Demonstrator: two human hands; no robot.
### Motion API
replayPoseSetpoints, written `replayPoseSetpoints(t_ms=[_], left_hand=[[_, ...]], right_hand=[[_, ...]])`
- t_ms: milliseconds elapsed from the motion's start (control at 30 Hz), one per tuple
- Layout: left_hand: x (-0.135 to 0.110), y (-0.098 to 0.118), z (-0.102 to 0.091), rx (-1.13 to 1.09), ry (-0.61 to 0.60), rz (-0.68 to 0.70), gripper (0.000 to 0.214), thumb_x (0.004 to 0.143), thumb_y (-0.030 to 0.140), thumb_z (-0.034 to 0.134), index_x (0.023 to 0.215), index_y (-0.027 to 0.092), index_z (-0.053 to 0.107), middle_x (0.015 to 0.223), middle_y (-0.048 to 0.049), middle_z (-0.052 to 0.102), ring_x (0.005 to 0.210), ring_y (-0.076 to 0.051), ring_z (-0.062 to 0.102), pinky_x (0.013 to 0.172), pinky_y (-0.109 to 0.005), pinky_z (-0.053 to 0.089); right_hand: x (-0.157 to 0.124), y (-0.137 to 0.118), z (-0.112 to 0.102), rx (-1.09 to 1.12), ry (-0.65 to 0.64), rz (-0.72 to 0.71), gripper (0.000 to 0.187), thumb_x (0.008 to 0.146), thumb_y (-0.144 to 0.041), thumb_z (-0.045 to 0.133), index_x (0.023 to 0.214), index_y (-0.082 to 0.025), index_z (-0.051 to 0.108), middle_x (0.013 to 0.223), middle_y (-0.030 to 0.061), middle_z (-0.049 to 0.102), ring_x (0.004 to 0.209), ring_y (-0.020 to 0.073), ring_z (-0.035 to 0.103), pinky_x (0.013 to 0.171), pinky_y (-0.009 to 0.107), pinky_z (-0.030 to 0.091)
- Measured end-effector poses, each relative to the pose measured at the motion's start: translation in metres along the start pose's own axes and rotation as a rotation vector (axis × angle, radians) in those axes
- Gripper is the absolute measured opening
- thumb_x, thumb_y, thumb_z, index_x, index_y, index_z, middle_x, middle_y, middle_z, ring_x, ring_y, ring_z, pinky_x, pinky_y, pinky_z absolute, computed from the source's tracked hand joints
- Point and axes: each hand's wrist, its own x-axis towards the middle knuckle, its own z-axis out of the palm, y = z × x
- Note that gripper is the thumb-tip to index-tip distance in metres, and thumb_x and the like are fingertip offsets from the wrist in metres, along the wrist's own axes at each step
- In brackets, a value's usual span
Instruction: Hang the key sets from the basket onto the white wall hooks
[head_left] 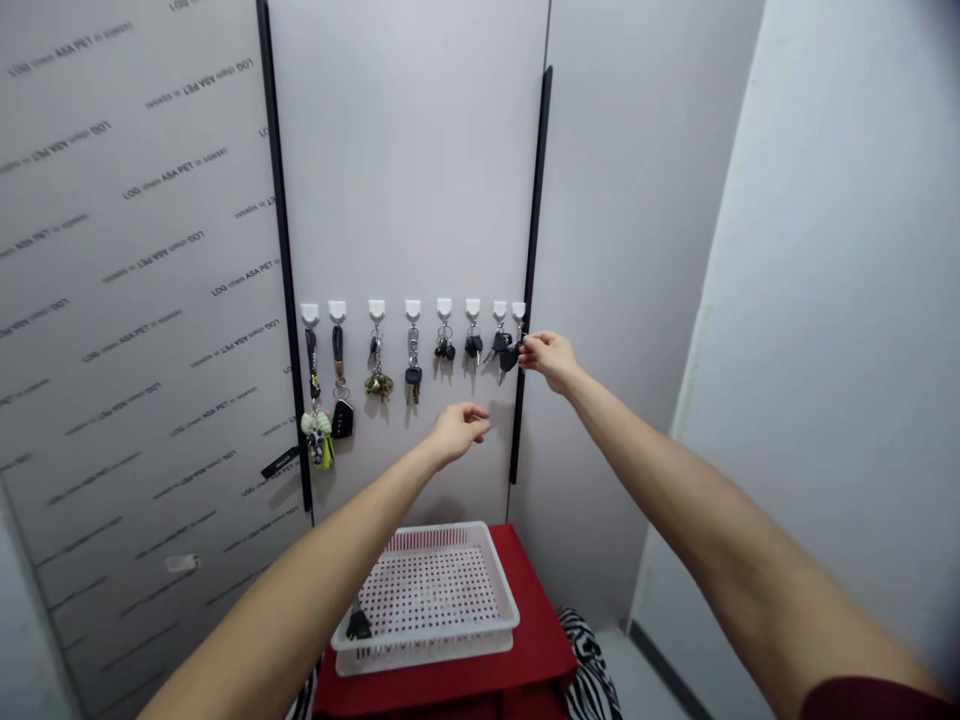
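A row of white hooks (412, 309) runs across a white cabinet door, each with a set of keys hanging from it. My right hand (550, 358) is stretched out to the rightmost hook (518, 310) and its fingers are pinched on the black key set (510, 356) hanging there. My left hand (459, 430) hovers below the row, fingers loosely curled and apart, holding nothing. It is nearest to the keys in the middle of the row (444, 348) but touches none.
A white perforated plastic basket (501, 584) sits on a red surface (536, 640) below the hooks, with one dark key set (358, 625) in its near left corner. Zebra-striped fabric (589, 660) lies beside it. Black handles (534, 250) edge the doors. A white wall stands to the right.
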Motion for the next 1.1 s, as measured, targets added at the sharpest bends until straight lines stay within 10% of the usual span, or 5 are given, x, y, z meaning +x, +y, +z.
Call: replayPoseSetpoints(t_ms=[433, 833, 1100], left_hand=[[0.009, -0.017, 0.0, 0.048, 0.011, -0.034, 0.016, 0.061, 0.013, 0.045, 0.076, 0.011, 0.05, 0.058, 0.0016, 0.048, 0.046, -0.004, 0.044, 0.044, -0.015, 0.032], [0.01, -0.019, -0.005, 0.034, 0.055, -0.007, 0.015, 0.06, 0.012, 0.045, 0.074, 0.011, 0.049, 0.053, 0.0037, 0.044, 0.046, -0.004, 0.044, 0.044, -0.016, 0.031], [0.004, -0.042, -0.039, 0.017, 0.324, 0.032, 0.043, 0.055, 0.009, 0.047, 0.098, 0.012, 0.041, 0.044, 0.0083, 0.038, 0.039, -0.003, 0.034, 0.043, -0.015, 0.028]], right_hand=[[0.058, -0.004, -0.006, -0.204, 0.086, 0.049, 0.013, 0.068, -0.01, 0.042, 0.056, -0.014, 0.038, 0.041, -0.0052, 0.042, 0.034, 0.0024, 0.041, 0.037, 0.016, 0.039], [0.038, 0.022, -0.007, -0.378, 0.17, 0.021, 0.018, 0.066, -0.015, 0.037, 0.081, -0.013, 0.046, 0.061, 0.0009, 0.048, 0.041, 0.0025, 0.041, 0.037, 0.013, 0.036], [-0.07, 0.075, 0.043, -0.546, -0.576, -0.073, 0.053, 0.062, -0.019, 0.042, 0.113, -0.015, 0.028, 0.041, -0.0083, 0.034, 0.035, 0.0045, 0.031, 0.037, 0.016, 0.029]])
